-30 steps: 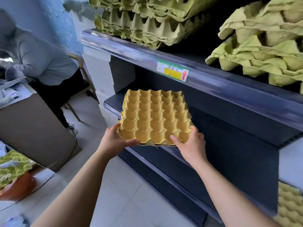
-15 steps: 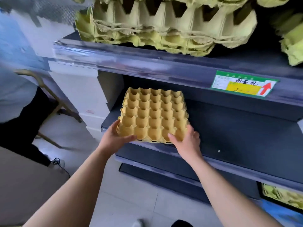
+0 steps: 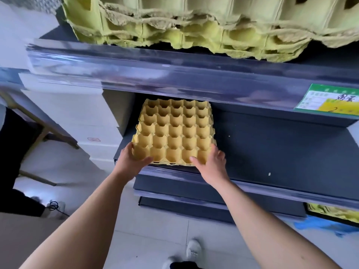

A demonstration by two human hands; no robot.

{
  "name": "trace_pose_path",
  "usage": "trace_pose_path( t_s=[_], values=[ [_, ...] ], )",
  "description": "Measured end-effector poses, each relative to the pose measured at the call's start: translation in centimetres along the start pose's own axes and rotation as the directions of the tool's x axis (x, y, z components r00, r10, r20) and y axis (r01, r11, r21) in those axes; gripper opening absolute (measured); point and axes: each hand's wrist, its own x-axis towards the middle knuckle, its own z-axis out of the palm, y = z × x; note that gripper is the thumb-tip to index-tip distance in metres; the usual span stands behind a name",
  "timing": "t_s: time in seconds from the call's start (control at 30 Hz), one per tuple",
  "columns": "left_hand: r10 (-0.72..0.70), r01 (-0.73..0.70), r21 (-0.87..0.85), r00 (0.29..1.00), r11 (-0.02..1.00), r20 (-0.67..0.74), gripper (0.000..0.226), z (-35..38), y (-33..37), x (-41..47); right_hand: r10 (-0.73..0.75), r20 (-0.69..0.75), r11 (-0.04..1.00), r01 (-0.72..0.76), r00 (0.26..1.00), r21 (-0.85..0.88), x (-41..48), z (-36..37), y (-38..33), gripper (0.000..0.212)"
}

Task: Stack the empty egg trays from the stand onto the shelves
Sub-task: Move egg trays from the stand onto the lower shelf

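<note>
While on the shelf (image 3: 272,148), egg tray (image 3: 174,133) in grip of left hand (image 3: 132,162), right hand (image 3: 211,165).

The floor (image 3: 155,230) was pale tile with thin grout lines, evenly and brightly lit. A dark grey metal shelving unit (image 3: 272,144) filled the right side, its front rails glossy. A green and yellow price label (image 3: 330,100) sat on the upper rail. White stacked cartons (image 3: 77,117) stood just beside the unit's left end. A wooden chair frame (image 3: 44,131) angled across the left, above a black cable (image 3: 53,205) coiled on the tiles. A blue patch (image 3: 318,226) lay by the bottom shelf.
</note>
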Motion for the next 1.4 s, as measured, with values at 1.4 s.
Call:
trace_pose_path(
  t_s=[1.4],
  values=[
    [0.764, -0.925, 0.237, 0.38, 0.298, 0.522, 0.022, 46.9, 24.7, -33.6, 0.126, -0.583, 0.956, -0.255, 0.803, -0.144, -25.5, -32.9, 42.9, 0.036]
  ],
)
